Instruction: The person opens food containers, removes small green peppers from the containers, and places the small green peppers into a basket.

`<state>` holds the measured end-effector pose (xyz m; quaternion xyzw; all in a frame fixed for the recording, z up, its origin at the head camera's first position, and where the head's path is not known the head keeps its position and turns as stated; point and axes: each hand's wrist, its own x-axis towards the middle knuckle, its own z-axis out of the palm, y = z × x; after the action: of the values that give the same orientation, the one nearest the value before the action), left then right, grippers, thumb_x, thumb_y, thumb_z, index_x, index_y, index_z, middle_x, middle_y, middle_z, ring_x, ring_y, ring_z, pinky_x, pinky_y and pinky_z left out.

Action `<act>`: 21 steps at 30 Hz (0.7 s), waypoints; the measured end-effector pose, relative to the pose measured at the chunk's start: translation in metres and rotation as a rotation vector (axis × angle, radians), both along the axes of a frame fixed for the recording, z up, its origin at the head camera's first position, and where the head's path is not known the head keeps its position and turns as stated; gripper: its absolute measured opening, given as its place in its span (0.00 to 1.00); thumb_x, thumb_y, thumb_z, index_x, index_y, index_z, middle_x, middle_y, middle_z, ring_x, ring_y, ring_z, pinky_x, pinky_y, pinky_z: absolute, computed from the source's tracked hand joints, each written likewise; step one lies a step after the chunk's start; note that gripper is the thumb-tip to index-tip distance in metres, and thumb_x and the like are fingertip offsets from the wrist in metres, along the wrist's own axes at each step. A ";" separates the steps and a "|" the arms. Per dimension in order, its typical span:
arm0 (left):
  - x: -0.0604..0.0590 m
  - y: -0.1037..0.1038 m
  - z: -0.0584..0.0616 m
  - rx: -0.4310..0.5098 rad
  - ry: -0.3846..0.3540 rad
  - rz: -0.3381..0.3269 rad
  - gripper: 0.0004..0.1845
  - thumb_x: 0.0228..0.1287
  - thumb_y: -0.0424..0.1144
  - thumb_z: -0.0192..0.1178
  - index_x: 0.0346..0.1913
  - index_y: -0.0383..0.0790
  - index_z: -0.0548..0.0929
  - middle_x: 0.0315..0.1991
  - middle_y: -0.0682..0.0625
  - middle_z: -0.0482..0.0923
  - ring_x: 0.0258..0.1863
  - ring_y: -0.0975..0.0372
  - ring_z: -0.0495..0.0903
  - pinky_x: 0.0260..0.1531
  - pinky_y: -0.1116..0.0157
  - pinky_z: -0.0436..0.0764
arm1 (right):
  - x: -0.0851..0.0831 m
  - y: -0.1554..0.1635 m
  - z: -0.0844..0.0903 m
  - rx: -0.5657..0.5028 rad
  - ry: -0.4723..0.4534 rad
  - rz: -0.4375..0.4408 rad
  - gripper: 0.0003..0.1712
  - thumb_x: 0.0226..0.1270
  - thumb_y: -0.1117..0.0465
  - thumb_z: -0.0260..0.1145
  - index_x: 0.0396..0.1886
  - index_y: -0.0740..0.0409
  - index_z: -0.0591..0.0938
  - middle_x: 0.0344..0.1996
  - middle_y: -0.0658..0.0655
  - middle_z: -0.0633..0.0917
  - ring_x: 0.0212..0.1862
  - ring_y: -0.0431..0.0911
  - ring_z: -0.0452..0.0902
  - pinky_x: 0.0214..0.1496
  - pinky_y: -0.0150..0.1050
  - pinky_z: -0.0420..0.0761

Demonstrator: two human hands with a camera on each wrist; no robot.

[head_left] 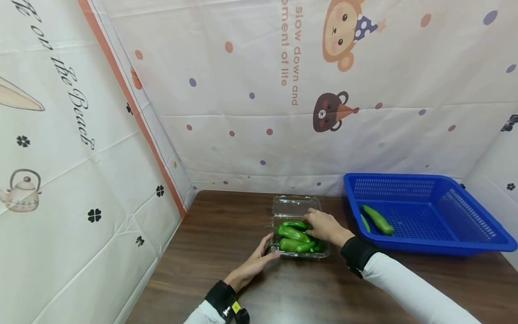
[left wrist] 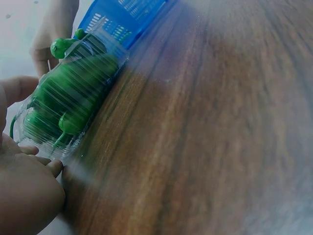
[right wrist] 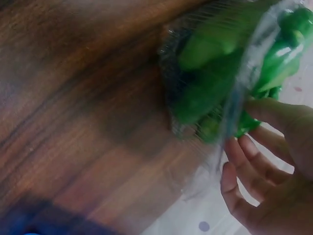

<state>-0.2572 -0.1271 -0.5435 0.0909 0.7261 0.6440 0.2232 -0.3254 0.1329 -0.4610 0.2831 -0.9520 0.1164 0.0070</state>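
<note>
A clear plastic clamshell box [head_left: 280,254] lies on the table with its lid [head_left: 295,206] folded back. Several glossy green peppers [head_left: 292,233] fill its base. My left hand [head_left: 252,266] grips the box's near left corner, thumb at the front and fingers along the side; in the left wrist view its fingertips [left wrist: 55,167] reach the ribbed plastic. Over the box's right part, my right hand [head_left: 323,226] pinches the end of a green pepper [right wrist: 248,122] between thumb and fingers. The lower ends of the peppers there are partly hidden by that hand.
At the right stands a blue perforated basket [head_left: 429,247] holding a long green pepper [head_left: 378,220] and a second one [head_left: 365,223] by its left wall. The brown wooden table [head_left: 194,261] meets a printed white cloth [head_left: 251,148] at the back and left.
</note>
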 end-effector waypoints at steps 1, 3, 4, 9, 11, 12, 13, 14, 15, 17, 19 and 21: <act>0.000 0.000 0.000 0.001 0.000 0.000 0.43 0.74 0.55 0.59 0.83 0.53 0.48 0.84 0.38 0.35 0.82 0.39 0.33 0.76 0.33 0.44 | 0.000 -0.001 -0.001 0.001 0.012 -0.002 0.16 0.60 0.62 0.77 0.47 0.61 0.87 0.39 0.56 0.81 0.40 0.51 0.83 0.37 0.46 0.85; 0.000 -0.001 0.001 0.002 -0.001 0.002 0.44 0.74 0.55 0.59 0.83 0.53 0.48 0.84 0.37 0.35 0.82 0.39 0.33 0.76 0.33 0.44 | -0.001 -0.002 -0.003 -0.022 0.003 -0.012 0.14 0.60 0.62 0.77 0.44 0.60 0.86 0.39 0.56 0.81 0.39 0.49 0.82 0.38 0.44 0.84; 0.000 -0.001 0.001 0.003 0.001 0.003 0.44 0.74 0.54 0.59 0.83 0.52 0.48 0.84 0.37 0.35 0.82 0.39 0.33 0.76 0.33 0.44 | -0.002 -0.002 -0.003 -0.039 -0.006 -0.017 0.13 0.60 0.62 0.77 0.42 0.59 0.85 0.38 0.55 0.81 0.39 0.48 0.81 0.38 0.44 0.83; -0.001 -0.003 0.002 0.008 0.005 0.004 0.44 0.74 0.54 0.59 0.83 0.51 0.48 0.84 0.37 0.35 0.82 0.40 0.33 0.76 0.34 0.44 | -0.006 -0.002 0.003 -0.126 -0.073 -0.014 0.13 0.59 0.61 0.78 0.36 0.55 0.80 0.35 0.53 0.80 0.35 0.43 0.74 0.37 0.41 0.77; -0.002 -0.003 0.001 0.005 0.004 0.002 0.44 0.74 0.55 0.59 0.83 0.51 0.47 0.84 0.37 0.35 0.83 0.41 0.33 0.76 0.34 0.45 | -0.007 0.000 0.006 -0.161 -0.098 0.001 0.13 0.59 0.61 0.78 0.35 0.55 0.80 0.34 0.52 0.82 0.35 0.43 0.76 0.38 0.40 0.78; -0.002 -0.003 0.001 0.004 0.004 0.001 0.44 0.74 0.55 0.59 0.83 0.51 0.47 0.84 0.37 0.35 0.83 0.41 0.33 0.76 0.34 0.44 | -0.008 0.001 0.008 -0.188 -0.110 0.006 0.13 0.59 0.61 0.78 0.35 0.56 0.80 0.34 0.53 0.83 0.36 0.43 0.78 0.38 0.41 0.79; -0.002 -0.002 0.001 0.002 0.001 0.000 0.44 0.74 0.55 0.59 0.83 0.51 0.47 0.84 0.38 0.35 0.83 0.41 0.33 0.76 0.34 0.45 | -0.008 0.001 0.010 -0.216 -0.125 0.014 0.13 0.59 0.61 0.77 0.36 0.57 0.80 0.34 0.53 0.84 0.36 0.44 0.80 0.39 0.41 0.81; -0.002 -0.002 0.001 0.001 -0.001 -0.001 0.44 0.74 0.55 0.59 0.83 0.51 0.47 0.84 0.38 0.35 0.83 0.41 0.33 0.76 0.34 0.44 | -0.008 0.003 0.012 -0.242 -0.135 0.023 0.12 0.59 0.61 0.77 0.36 0.57 0.80 0.34 0.54 0.85 0.37 0.46 0.81 0.40 0.42 0.82; -0.002 -0.001 0.000 -0.001 -0.003 -0.001 0.44 0.74 0.56 0.59 0.83 0.52 0.47 0.84 0.38 0.35 0.83 0.41 0.33 0.76 0.34 0.44 | -0.008 0.004 0.013 -0.265 -0.145 0.029 0.12 0.60 0.61 0.77 0.36 0.58 0.80 0.35 0.55 0.86 0.38 0.47 0.83 0.41 0.43 0.83; -0.002 -0.001 0.000 -0.004 -0.006 -0.002 0.44 0.74 0.56 0.59 0.83 0.52 0.47 0.84 0.38 0.35 0.83 0.41 0.32 0.76 0.34 0.44 | -0.008 0.006 0.016 -0.311 -0.160 0.044 0.12 0.61 0.61 0.76 0.37 0.59 0.80 0.36 0.56 0.87 0.40 0.50 0.85 0.44 0.45 0.85; -0.001 0.000 0.000 -0.005 -0.010 -0.002 0.44 0.74 0.57 0.59 0.83 0.52 0.47 0.84 0.38 0.34 0.83 0.41 0.32 0.76 0.34 0.44 | -0.008 0.007 0.019 -0.337 -0.166 0.057 0.11 0.62 0.61 0.75 0.37 0.59 0.80 0.36 0.57 0.87 0.41 0.52 0.85 0.45 0.45 0.86; -0.001 0.000 -0.001 -0.004 -0.011 -0.003 0.44 0.74 0.56 0.59 0.83 0.53 0.47 0.84 0.38 0.35 0.83 0.41 0.32 0.76 0.33 0.44 | -0.007 0.008 0.021 -0.353 -0.164 0.067 0.11 0.62 0.61 0.74 0.38 0.59 0.80 0.36 0.57 0.87 0.42 0.52 0.85 0.46 0.45 0.86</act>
<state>-0.2582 -0.1266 -0.5442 0.0879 0.7260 0.6429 0.2280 -0.3327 0.1411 -0.4405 0.2986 -0.9043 0.3042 -0.0249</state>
